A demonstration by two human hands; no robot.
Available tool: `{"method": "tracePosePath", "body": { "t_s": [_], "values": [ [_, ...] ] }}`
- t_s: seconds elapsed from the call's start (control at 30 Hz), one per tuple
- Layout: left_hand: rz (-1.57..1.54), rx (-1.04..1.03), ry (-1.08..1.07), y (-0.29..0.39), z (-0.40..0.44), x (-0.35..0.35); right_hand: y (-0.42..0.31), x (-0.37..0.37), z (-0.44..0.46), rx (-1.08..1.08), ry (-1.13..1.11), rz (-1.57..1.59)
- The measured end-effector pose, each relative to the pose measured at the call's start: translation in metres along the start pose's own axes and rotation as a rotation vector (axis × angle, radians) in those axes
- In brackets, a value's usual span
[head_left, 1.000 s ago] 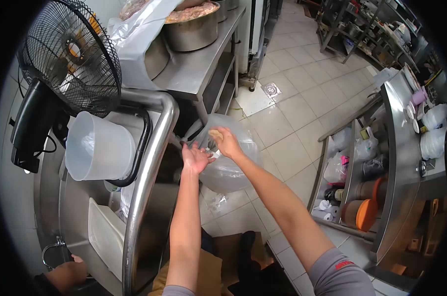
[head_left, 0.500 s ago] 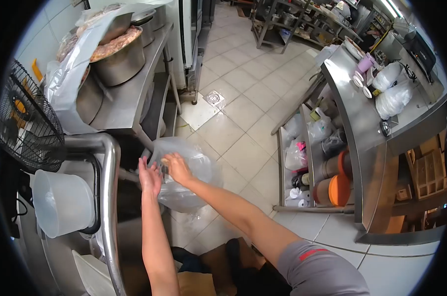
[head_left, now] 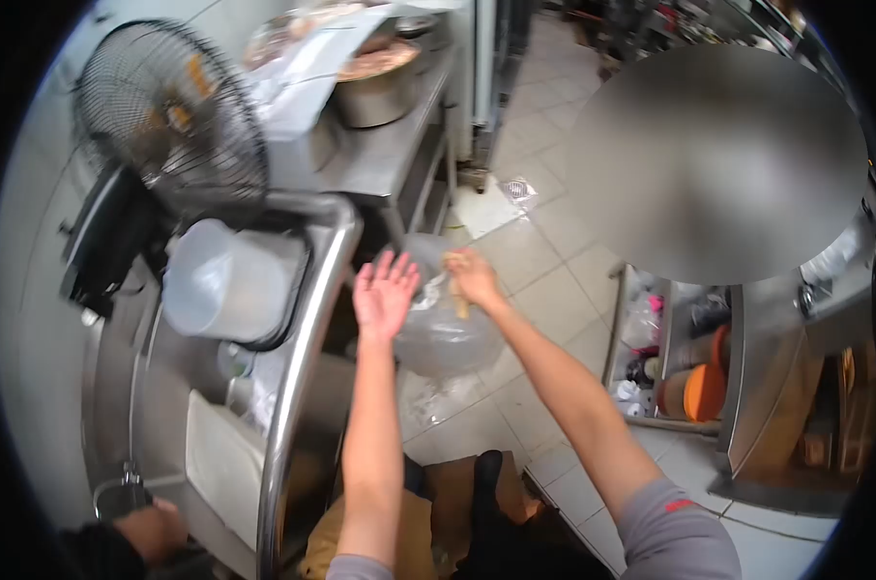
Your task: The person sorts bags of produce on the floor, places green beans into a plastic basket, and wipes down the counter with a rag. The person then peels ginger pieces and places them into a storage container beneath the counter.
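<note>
Palm up, with fingers spread and nothing in it, my left hand [head_left: 386, 295] is held beside the opening of a large clear plastic bag [head_left: 446, 338]. To its right, my right hand [head_left: 470, 277] has its fingers curled round a small tan piece [head_left: 457, 302] that hangs below them; blur hides what exactly it is. The bag looks puffed out and stands low, over the tiled floor, below both hands. Its contents are hard to make out.
A steel sink [head_left: 349, 227] on the left carries a translucent tub [head_left: 227, 280] and a fan [head_left: 172, 116]. Behind stands a pot of meat [head_left: 375, 92]. Another person's hand [head_left: 153, 532] is at bottom left. Shelves on the right hold an orange-lidded container [head_left: 704, 391].
The view has swung back left since half a second ago. My left hand's palm has opened upward, and the tan piece now hangs from my right hand. The other person's hand is in view again.
</note>
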State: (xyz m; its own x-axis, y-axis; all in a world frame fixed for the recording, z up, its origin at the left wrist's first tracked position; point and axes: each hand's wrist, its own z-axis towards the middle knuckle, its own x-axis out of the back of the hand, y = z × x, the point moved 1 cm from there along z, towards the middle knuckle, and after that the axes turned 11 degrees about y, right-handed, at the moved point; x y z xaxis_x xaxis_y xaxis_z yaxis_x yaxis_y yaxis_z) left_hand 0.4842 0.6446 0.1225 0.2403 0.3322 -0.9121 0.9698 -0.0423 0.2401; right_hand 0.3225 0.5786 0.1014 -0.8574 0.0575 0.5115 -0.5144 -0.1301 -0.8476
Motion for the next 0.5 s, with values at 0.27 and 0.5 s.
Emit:
{"method": "tracePosePath", "body": {
  "t_s": [0.27, 0.5],
  "values": [
    [0.182, -0.32, 0.388, -0.116, -0.133, 0.097, -0.058, 0.098, -0.142, -0.489, -0.08, 0.861],
    [1.389, 0.006, 0.495, -0.293, -0.412, 0.122, -0.012, 0.129, -0.28, -0.74, -0.256, 1.021]
  ]
}}
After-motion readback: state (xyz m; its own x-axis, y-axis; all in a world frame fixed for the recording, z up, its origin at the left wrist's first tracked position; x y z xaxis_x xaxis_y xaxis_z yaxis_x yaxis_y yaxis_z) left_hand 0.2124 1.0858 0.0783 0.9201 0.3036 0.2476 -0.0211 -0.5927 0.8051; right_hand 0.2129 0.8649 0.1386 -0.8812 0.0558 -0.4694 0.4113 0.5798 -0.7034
